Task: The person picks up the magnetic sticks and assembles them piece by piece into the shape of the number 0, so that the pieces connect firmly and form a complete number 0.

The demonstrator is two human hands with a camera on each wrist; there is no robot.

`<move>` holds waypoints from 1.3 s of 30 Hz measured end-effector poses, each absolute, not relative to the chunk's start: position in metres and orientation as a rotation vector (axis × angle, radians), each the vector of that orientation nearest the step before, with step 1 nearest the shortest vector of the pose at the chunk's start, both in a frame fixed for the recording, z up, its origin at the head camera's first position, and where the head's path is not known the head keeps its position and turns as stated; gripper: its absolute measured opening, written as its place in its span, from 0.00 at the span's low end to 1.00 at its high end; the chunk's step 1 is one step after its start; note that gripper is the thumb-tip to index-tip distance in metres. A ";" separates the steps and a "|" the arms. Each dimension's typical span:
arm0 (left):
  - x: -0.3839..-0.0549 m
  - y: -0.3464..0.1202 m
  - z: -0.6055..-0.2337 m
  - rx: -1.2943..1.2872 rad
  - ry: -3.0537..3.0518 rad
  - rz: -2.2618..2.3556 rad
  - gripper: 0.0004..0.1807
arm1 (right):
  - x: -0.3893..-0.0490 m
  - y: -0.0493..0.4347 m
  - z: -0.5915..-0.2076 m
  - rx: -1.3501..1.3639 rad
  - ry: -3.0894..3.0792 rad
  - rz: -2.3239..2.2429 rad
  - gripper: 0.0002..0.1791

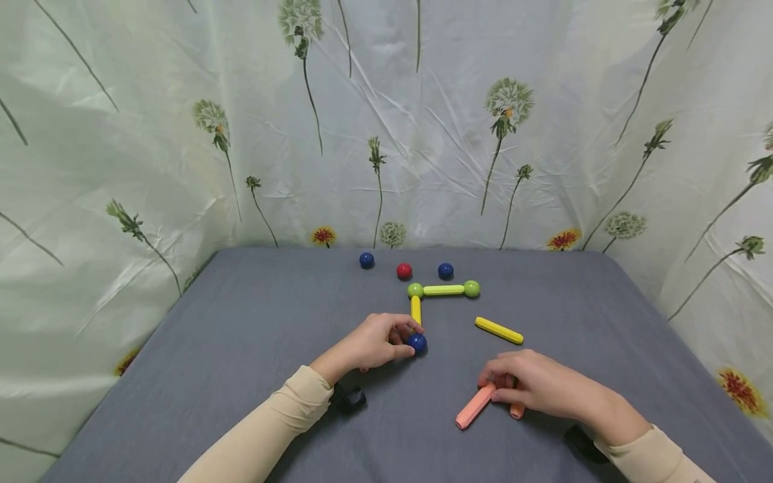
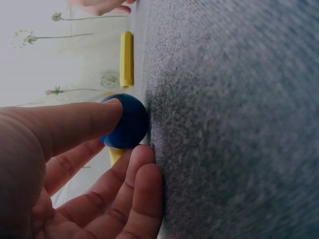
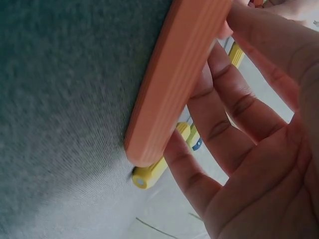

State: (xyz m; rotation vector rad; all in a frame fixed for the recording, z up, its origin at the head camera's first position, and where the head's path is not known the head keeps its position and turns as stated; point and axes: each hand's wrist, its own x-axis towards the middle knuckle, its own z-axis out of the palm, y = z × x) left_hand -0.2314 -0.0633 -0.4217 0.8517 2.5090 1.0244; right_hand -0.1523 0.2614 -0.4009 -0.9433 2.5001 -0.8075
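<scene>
My left hand [image 1: 377,341] pinches a blue ball [image 1: 417,344] between thumb and fingers. The ball sits on the table at the near end of a yellow stick [image 1: 416,310], whose far end meets a green ball [image 1: 415,290]. A light green stick [image 1: 443,290] runs right from there to another green ball [image 1: 472,289]. In the left wrist view, my thumb lies over the blue ball [image 2: 127,122]. My right hand [image 1: 537,386] pinches the far end of a salmon-pink stick [image 1: 474,407]. An orange stick [image 1: 517,410] lies beneath that hand, partly hidden.
Beyond the joined pieces are two loose blue balls [image 1: 366,260] [image 1: 445,271] and a red ball [image 1: 404,271]. A loose yellow stick [image 1: 498,331] lies ahead of my right hand. Something small and orange [image 1: 364,369] peeks out under my left hand. A flowered curtain [image 1: 423,134] hangs behind the grey table [image 1: 260,315].
</scene>
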 end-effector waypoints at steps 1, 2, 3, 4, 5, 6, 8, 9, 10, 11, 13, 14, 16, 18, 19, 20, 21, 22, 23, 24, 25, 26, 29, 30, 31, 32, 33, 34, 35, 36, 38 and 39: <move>-0.231 -0.063 -0.422 0.850 2.505 1.027 0.16 | -0.153 0.262 -0.400 -0.938 2.502 -0.815 0.07; -0.231 -0.063 -0.422 0.848 2.505 1.028 0.16 | -0.154 0.262 -0.399 -0.933 2.507 -0.823 0.07; -0.231 -0.063 -0.422 0.845 2.505 1.030 0.16 | -0.155 0.263 -0.398 -0.925 2.509 -0.838 0.07; -0.230 -0.064 -0.422 0.842 2.504 1.031 0.16 | -0.156 0.264 -0.397 -0.918 2.516 -0.850 0.07; -0.230 -0.064 -0.422 0.840 2.504 1.032 0.16 | -0.157 0.265 -0.396 -0.914 2.535 -0.853 0.08; -0.230 -0.063 -0.422 0.840 2.503 1.031 0.16 | -0.159 0.266 -0.394 -0.910 2.561 -0.854 0.08; -0.231 -0.063 -0.422 0.839 2.503 1.027 0.16 | -0.163 0.270 -0.392 -0.883 2.639 -0.828 0.09; -0.231 -0.063 -0.422 0.842 2.502 1.025 0.16 | -0.165 0.272 -0.391 -0.867 2.691 -0.798 0.09; -0.231 -0.063 -0.422 0.845 2.502 1.022 0.16 | -0.167 0.273 -0.390 -0.847 2.744 -0.763 0.09; -0.231 -0.063 -0.422 0.846 2.503 1.017 0.16 | -0.170 0.275 -0.389 -0.822 2.794 -0.729 0.09; -0.232 -0.063 -0.422 0.855 2.506 1.008 0.16 | -0.175 0.278 -0.387 -0.763 2.880 -0.669 0.10; -0.232 -0.063 -0.422 0.860 2.506 1.005 0.16 | -0.178 0.280 -0.387 -0.736 2.917 -0.639 0.10; -0.233 -0.062 -0.422 0.869 2.508 0.996 0.16 | -0.182 0.282 -0.387 -0.692 2.981 -0.587 0.10; -0.233 -0.062 -0.423 0.879 2.508 0.993 0.16 | -0.186 0.284 -0.387 -0.656 3.021 -0.552 0.10; -0.233 -0.062 -0.422 0.881 2.508 0.993 0.16 | -0.188 0.284 -0.388 -0.636 3.032 -0.540 0.10; -0.233 -0.062 -0.422 0.884 2.507 0.994 0.16 | -0.190 0.285 -0.388 -0.620 3.037 -0.536 0.10; -0.233 -0.063 -0.421 0.885 2.506 0.996 0.16 | -0.192 0.285 -0.389 -0.606 3.034 -0.541 0.10; -0.233 -0.063 -0.421 0.886 2.505 1.000 0.16 | -0.194 0.286 -0.390 -0.594 3.029 -0.544 0.11; -0.233 -0.063 -0.420 0.888 2.503 1.003 0.16 | -0.196 0.286 -0.391 -0.579 3.022 -0.551 0.11; -0.233 -0.064 -0.420 0.890 2.502 1.005 0.16 | -0.198 0.286 -0.392 -0.566 3.013 -0.556 0.11; -0.233 -0.064 -0.419 0.893 2.501 1.007 0.16 | -0.199 0.287 -0.392 -0.550 3.006 -0.555 0.12; -0.233 -0.064 -0.419 0.897 2.500 1.007 0.16 | -0.201 0.287 -0.393 -0.545 3.001 -0.555 0.12; -0.233 -0.064 -0.418 0.910 2.500 0.996 0.16 | -0.206 0.288 -0.395 -0.528 2.994 -0.546 0.13; -0.233 -0.065 -0.418 0.913 2.501 0.992 0.16 | -0.207 0.288 -0.395 -0.526 2.992 -0.543 0.13; -0.233 -0.065 -0.418 0.916 2.501 0.987 0.16 | -0.208 0.287 -0.396 -0.525 2.990 -0.542 0.13; -0.234 -0.065 -0.418 0.920 2.501 0.982 0.16 | -0.209 0.287 -0.396 -0.525 2.988 -0.542 0.13; -0.234 -0.065 -0.418 0.924 2.500 0.979 0.16 | -0.210 0.286 -0.396 -0.524 2.984 -0.545 0.14; -0.234 -0.065 -0.418 0.928 2.499 0.976 0.16 | -0.211 0.286 -0.396 -0.523 2.979 -0.549 0.14; -0.234 -0.065 -0.418 0.929 2.496 0.977 0.16 | -0.211 0.286 -0.396 -0.521 2.973 -0.552 0.14; -0.235 -0.066 -0.418 0.932 2.491 0.977 0.16 | -0.212 0.286 -0.397 -0.518 2.965 -0.557 0.14; -0.235 -0.066 -0.418 0.934 2.483 0.978 0.16 | -0.214 0.286 -0.397 -0.523 2.946 -0.563 0.14; -0.235 -0.066 -0.417 0.932 2.480 0.979 0.17 | -0.215 0.286 -0.397 -0.528 2.936 -0.564 0.15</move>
